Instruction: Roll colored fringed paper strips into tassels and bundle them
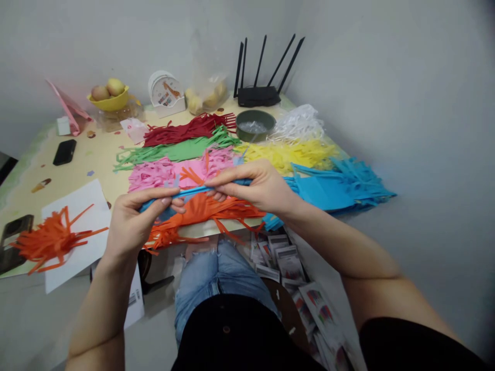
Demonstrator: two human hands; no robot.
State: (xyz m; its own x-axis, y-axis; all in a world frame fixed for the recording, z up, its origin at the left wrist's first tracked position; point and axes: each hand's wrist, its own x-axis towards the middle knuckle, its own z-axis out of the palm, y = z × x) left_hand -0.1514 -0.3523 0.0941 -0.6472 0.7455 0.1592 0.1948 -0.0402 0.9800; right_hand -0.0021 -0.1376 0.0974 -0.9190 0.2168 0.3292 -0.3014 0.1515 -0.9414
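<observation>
A narrow rolled strip of blue paper (193, 191) stretches between my hands above the table's front edge. My left hand (145, 208) pinches its left end, and my right hand (257, 185) grips the right end with thumb and fingers. Directly beneath lie orange fringed sheets (201, 208). Pink fringed sheets (189, 170) are just behind them, then green ones (185, 149) and dark red ones (185, 130). To the right of my right hand sit blue fringed sheets (328, 190), with yellow fringe (290, 153) behind. An orange tassel bunch (54, 239) rests at the left on white paper (87, 206).
At the back stand a black router (258, 96), a round dark green tin (255, 125), white fringe (299, 123), a white coaster holder (167, 95) and a yellow fruit bowl (110, 101). A phone (65, 152) lies left. Packaged items (286, 263) are below the table at right.
</observation>
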